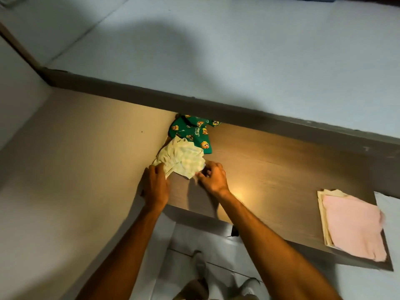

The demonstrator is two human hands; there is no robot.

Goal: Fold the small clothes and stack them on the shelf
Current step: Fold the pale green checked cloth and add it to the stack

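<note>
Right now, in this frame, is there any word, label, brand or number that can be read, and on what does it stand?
Green cartoon-print garment: short pale lettering between the printed faces, too blurred to read.
Pale checked garment, held by the left hand and right hand: no text seen.
Pink folded cloth on the cream folded cloth: no text seen.
Wooden shelf: no label or number.

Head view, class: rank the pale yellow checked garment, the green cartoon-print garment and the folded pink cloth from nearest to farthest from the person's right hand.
1. Pale yellow checked garment: pinched by the right hand.
2. Green cartoon-print garment: just behind it, against the wall.
3. Folded pink cloth: far right on the shelf.
</note>
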